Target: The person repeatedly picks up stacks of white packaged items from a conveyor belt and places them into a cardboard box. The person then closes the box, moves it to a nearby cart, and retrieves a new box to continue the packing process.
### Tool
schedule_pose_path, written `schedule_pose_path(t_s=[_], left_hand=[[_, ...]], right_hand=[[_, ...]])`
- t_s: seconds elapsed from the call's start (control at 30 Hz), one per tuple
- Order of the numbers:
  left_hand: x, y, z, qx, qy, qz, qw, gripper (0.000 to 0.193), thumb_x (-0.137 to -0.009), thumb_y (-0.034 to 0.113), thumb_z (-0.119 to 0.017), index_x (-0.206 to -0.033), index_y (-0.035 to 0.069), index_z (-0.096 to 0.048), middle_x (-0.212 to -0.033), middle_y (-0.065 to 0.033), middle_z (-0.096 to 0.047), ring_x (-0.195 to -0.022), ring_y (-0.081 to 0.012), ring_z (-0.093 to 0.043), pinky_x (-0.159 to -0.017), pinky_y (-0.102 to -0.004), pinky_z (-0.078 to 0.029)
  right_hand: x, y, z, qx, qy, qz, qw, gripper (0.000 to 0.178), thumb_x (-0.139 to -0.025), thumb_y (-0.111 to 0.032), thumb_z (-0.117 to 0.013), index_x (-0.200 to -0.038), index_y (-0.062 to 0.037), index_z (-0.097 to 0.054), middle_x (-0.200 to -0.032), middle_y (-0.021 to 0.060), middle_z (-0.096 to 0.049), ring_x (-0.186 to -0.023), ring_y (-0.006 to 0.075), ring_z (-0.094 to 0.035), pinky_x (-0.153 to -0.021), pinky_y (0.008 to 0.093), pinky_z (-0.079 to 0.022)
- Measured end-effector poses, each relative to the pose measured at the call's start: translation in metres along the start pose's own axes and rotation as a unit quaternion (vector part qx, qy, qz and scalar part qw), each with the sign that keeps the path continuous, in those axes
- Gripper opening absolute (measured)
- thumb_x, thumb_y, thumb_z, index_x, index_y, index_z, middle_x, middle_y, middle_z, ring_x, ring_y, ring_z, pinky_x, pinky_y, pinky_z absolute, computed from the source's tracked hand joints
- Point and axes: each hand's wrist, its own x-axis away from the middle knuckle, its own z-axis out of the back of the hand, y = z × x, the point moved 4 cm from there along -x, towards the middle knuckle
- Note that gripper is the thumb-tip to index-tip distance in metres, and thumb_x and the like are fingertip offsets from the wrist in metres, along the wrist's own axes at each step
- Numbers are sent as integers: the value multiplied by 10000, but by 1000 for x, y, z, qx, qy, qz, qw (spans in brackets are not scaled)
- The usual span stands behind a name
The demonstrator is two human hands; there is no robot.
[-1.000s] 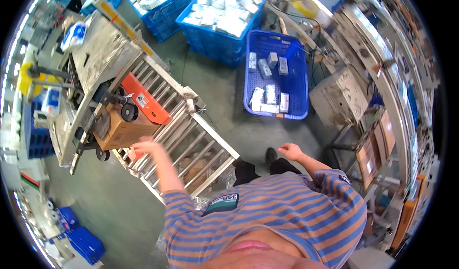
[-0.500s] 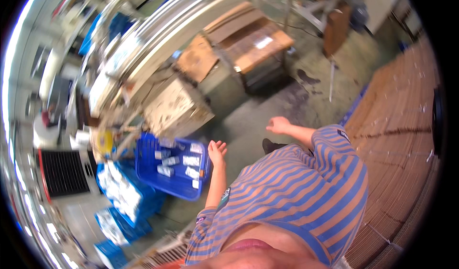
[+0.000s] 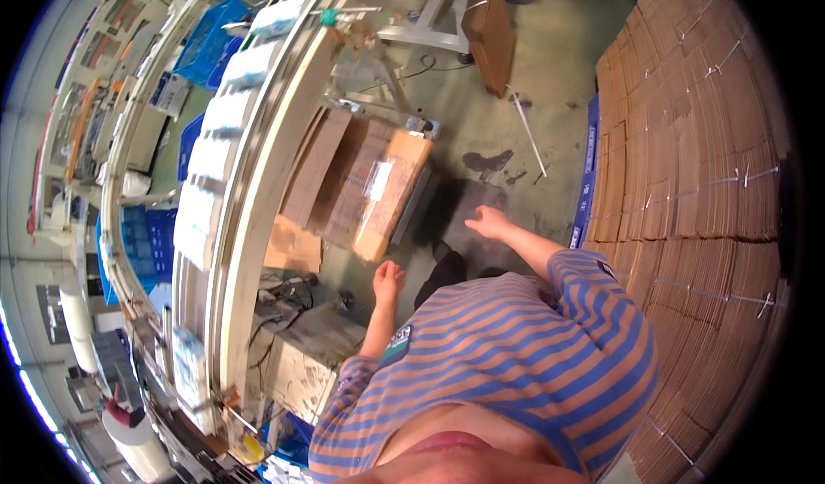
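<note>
**Hands free in the aisle: footing and clearance first**

Far left, a conveyor [image 3: 249,217] carries wrapped white packs [image 3: 199,193]; we'd give its edge room. Next, a stained pale box [image 3: 301,374] sits near our left sleeve, cables [image 3: 282,312] beside it: best tuck that elbow in.

Then the low cardboard-covered stand [image 3: 351,187], just ahead of our left hand [image 3: 389,283]. They look close; we can't judge the gap. Left fingers are loosely curled, nothing seen in them. We'd swing wide of the stand's near corner.

Right hand [image 3: 491,223] is loosely extended over open aisle, empty, touching nothing. Relaxed is right; it helps balance. Dark stain [image 3: 487,164] on the floor ahead: wet or dry, can't tell, so step round it. Thin white strip [image 3: 528,131] beyond it: treat as a trip hazard.

Right side: strapped cardboard stacks [image 3: 687,162], apart from both hands, blue pallet [image 3: 586,174] edge low alongside. Watch toes there; any contact, flat palms, since straps and raw edges could cut us.
</note>
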Motion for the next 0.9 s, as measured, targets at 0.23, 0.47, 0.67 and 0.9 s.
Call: schedule_pose_path(t_s=[0.23,0.47,0.67,0.9], left_hand=[[-101,143,-71,-66,-78,-38,994,443,-888,304,-563,-1214,22,-465,-968,-61,-595,-821,-136,-596,-604,-245,-439],[-141,131,-57,-241,49,-68,967,264,-858,290,-566,-871,34,-626,-660,-18,-591,-582,-103,-534,-536,-241,-416],[-93,123,-115,-313,103,227,916,433,-842,393,-576,-1032,4,-591,-826,-83,-646,-722,-177,-612,-667,-303,-485],[-136,210,-228,-326,7,169,930,533,-871,392,-558,-1230,3,-491,-1035,-144,-628,-941,-198,-609,-838,-303,-467]], right_hand=[[-194,-8,159,-148,168,-85,971,758,-756,-497,-655,-1255,33,-445,-1158,193,-567,-1077,290,-544,-912,362,-432],[-448,11,321,-252,250,-94,930,856,-759,-615,-564,-1311,13,-385,-1289,213,-454,-1144,308,-460,-894,384,-392],[-644,29,376,-350,300,-87,883,789,-842,-592,-448,-1361,-12,-322,-1372,215,-367,-1280,330,-344,-1053,379,-267],[-688,96,370,-406,237,-32,882,731,-807,-462,-633,-1378,-114,-337,-1269,66,-498,-1059,195,-504,-834,318,-426]])
